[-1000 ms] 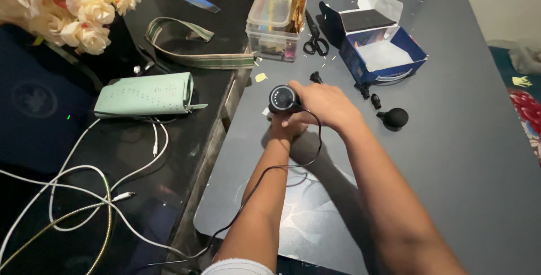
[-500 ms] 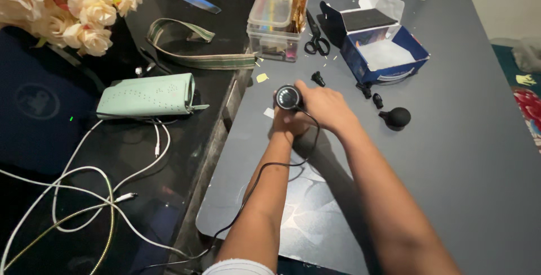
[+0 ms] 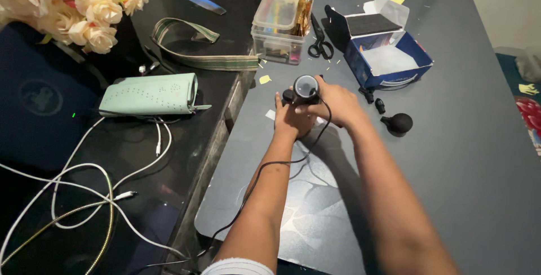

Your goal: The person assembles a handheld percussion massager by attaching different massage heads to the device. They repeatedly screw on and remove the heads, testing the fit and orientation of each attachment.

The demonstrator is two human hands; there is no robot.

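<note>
Both hands are gripping a small, rigid, probably light black round device (image 3: 306,88) mid-bench (image 3: 468,185), left hand (image 3: 292,118) cupping underneath, right hand (image 3: 333,103) closing around its side, its thin black cable (image 3: 259,177) trailing near, best held by the body.

A single head-worn view looks steeply down and forward over both forearms onto the dark worktop (image 3: 462,156), fairly near; the fingers (image 3: 315,106) sit just above frame centre.
</note>
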